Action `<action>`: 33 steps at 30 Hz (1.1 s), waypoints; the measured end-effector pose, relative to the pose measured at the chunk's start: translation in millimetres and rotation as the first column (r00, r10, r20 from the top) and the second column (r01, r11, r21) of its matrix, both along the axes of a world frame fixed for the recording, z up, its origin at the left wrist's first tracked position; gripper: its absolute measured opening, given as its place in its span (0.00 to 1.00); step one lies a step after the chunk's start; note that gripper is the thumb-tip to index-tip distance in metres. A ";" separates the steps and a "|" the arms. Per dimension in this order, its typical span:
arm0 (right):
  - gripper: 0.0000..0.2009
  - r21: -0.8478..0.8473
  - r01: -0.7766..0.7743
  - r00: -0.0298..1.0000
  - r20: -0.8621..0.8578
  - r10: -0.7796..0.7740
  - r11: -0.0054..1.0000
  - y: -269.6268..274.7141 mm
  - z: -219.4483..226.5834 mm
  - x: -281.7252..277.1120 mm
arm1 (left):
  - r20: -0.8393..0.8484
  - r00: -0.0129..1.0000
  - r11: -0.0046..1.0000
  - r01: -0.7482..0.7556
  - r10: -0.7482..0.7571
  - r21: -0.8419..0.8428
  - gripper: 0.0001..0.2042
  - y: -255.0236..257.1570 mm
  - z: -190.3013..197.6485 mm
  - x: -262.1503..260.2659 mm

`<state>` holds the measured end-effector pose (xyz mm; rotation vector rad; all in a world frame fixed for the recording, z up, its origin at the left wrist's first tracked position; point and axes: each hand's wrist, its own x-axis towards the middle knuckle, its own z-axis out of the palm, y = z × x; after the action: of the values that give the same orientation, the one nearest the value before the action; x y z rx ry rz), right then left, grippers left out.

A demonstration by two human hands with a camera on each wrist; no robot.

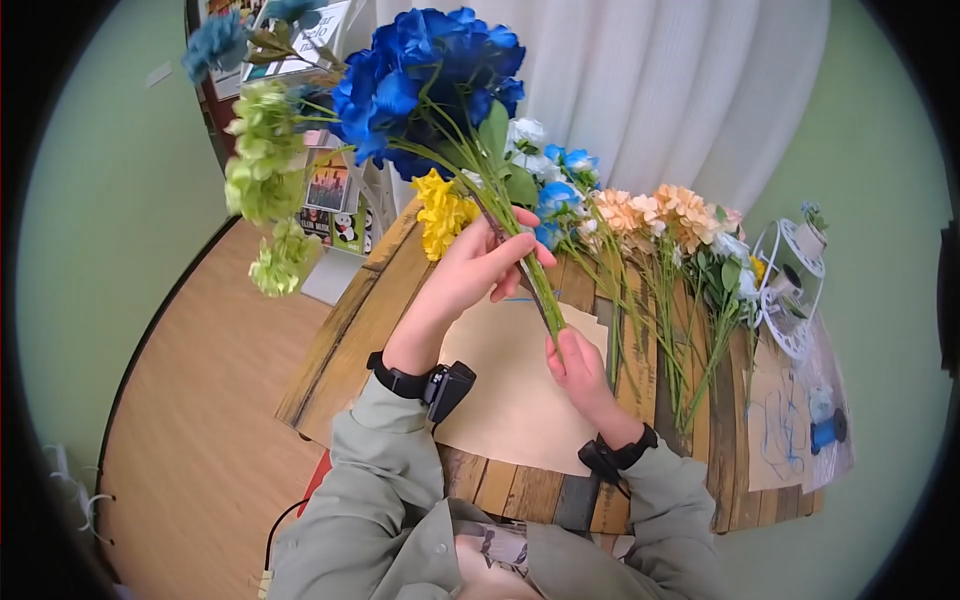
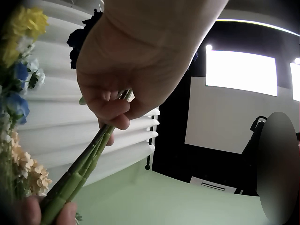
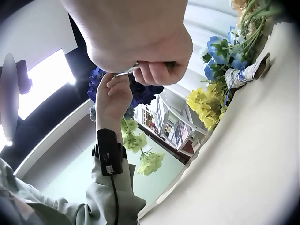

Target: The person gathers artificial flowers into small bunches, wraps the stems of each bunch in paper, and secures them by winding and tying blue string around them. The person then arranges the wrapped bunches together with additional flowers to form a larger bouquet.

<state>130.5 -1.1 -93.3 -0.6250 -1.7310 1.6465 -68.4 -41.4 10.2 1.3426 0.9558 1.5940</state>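
A bunch of artificial flowers is held up over the table, with large deep-blue blooms (image 1: 430, 80), drooping pale green blossoms (image 1: 265, 160) and dusty teal ones (image 1: 215, 45). My left hand (image 1: 475, 260) grips its green stems (image 2: 84, 164) midway, thumb across them and fingers curled behind. Lower down, my right hand (image 1: 583, 372) pinches the stem ends between thumb and fingers. In the right wrist view, that hand's curled fingers (image 3: 157, 72) hide most of the stems. Below both hands lies a sheet of brown paper (image 1: 510, 400).
Yellow flowers (image 1: 440, 215), blue-and-white ones (image 1: 560, 200) and peach ones (image 1: 680, 215) lie along the table's far side. At the right are a white wire stand (image 1: 790, 285) and a blue ribbon spool (image 1: 828, 432). A magazine rack (image 1: 340, 195) stands beyond the table's left edge.
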 end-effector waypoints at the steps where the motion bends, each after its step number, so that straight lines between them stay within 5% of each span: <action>1: 0.18 0.015 -0.045 0.999 0.027 0.044 0.999 2.2 -0.5 -0.5 | -0.027 1.000 1.000 0.007 -0.007 -0.019 0.12 1.0 -1.8 -3.0; 4: 0.17 0.207 -0.067 0.997 -0.012 0.071 0.976 5.0 5.4 -2.7 | -0.048 0.998 0.999 0.044 -0.045 -0.019 0.09 3.6 -6.0 -7.0; 8: 0.18 0.189 -0.050 0.998 -0.032 0.057 0.981 5.1 7.3 4.5 | -0.101 0.990 0.993 0.101 -0.095 0.058 0.08 6.3 -6.1 1.5; 17: 0.16 0.102 0.152 0.925 -0.366 -0.105 0.983 2.5 13.6 1.3 | -0.071 0.990 0.992 0.123 -0.121 0.030 0.10 -0.4 -3.5 -2.0; 20: 0.16 0.204 0.130 0.960 -0.271 -0.072 0.970 -1.0 21.9 3.3 | -0.104 0.986 0.992 0.127 -0.127 -0.011 0.18 -1.4 -5.2 2.2; 22: 0.15 0.275 0.061 0.998 0.009 -0.066 0.960 -8.1 34.4 8.8 | -0.179 0.974 0.991 0.135 -0.137 -0.021 0.20 -1.2 -6.9 2.3; 26: 0.15 0.347 0.045 0.987 0.128 -0.095 0.937 -4.3 26.4 13.0 | -0.224 0.953 0.975 0.220 -0.206 0.039 0.26 -2.1 -11.6 3.1; 28: 0.15 0.702 0.172 0.970 0.001 -0.242 0.691 -7.2 27.1 8.9 | -0.174 0.957 0.970 0.241 -0.231 0.039 0.25 -3.2 -6.0 8.0; 33: 0.15 0.781 0.256 0.951 -0.097 -0.294 0.570 -8.4 25.1 7.1 | -0.115 0.921 0.919 0.383 -0.372 0.093 0.24 -5.3 -2.1 6.9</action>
<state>137.5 -9.5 -68.3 -0.4489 -2.0283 0.5173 -61.5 -46.7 8.1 1.5855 0.6168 1.3114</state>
